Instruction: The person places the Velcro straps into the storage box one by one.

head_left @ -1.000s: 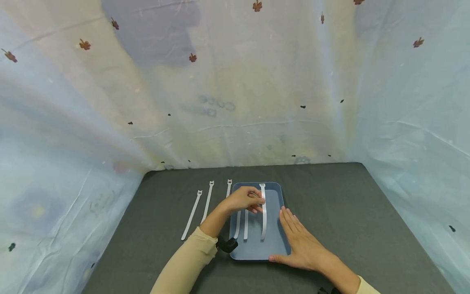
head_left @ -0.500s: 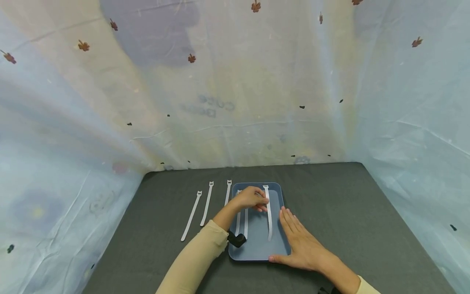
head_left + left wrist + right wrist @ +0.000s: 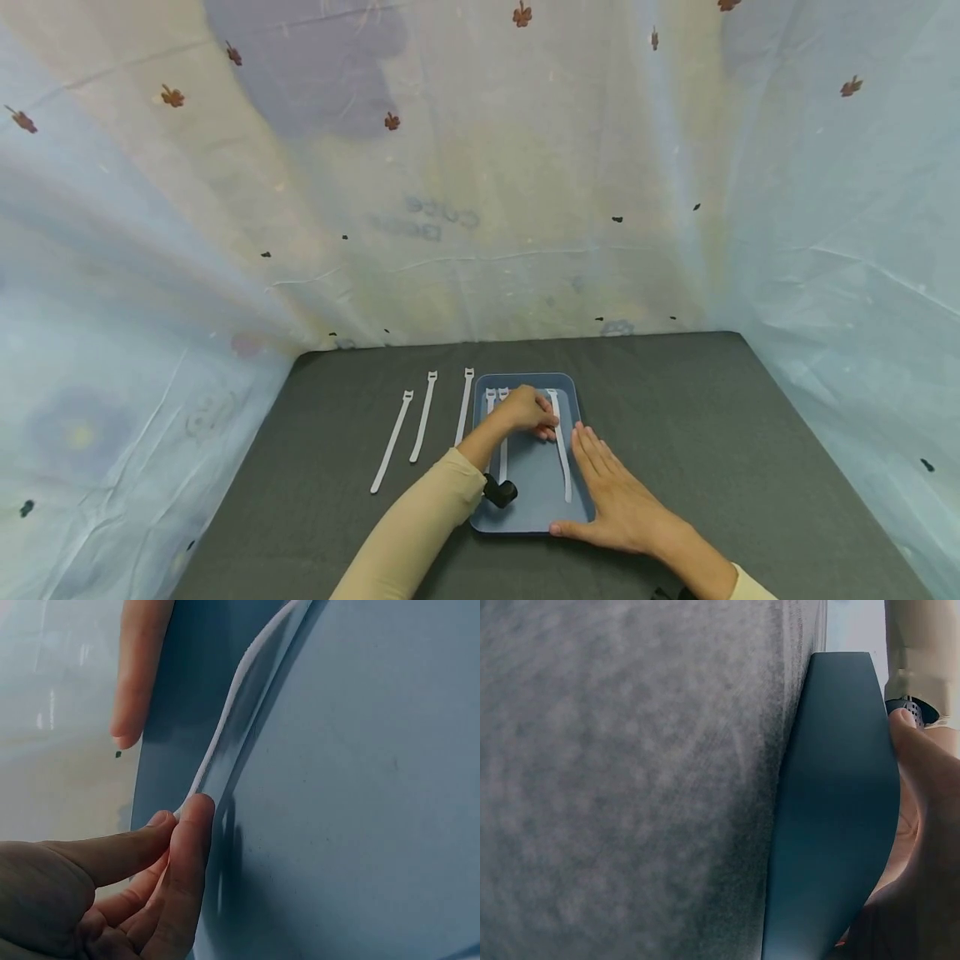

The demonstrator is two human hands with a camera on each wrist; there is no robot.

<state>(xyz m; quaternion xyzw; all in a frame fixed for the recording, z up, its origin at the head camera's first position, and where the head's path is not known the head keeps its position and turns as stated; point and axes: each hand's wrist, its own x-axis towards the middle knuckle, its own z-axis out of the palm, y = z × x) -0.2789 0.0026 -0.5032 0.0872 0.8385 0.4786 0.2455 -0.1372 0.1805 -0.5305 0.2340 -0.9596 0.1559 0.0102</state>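
Note:
My left hand (image 3: 529,412) pinches a white cable tie (image 3: 563,467) between thumb and fingers, over the right part of the blue tray (image 3: 532,512). In the left wrist view, the cable tie (image 3: 232,705) bends away from the fingertips, its far length close to the tray floor. Two more white cable ties, one of them in the middle (image 3: 503,454), lie in the tray's left part, partly hidden by the left arm. My right hand (image 3: 622,500) rests against the tray's right side with fingers straight and thumb at the front rim; the right wrist view shows the tray's outer wall (image 3: 832,795).
Left of the tray, three white cable ties lie apart on the dark grey cloth: an outer tie (image 3: 392,442), a middle tie (image 3: 423,417) and one beside the tray (image 3: 464,408). A pale patterned curtain (image 3: 480,167) surrounds the table's back and sides.
My left hand has moved right and slightly nearer with its cable tie, towards the tray's right side. The right hand has stayed in place.

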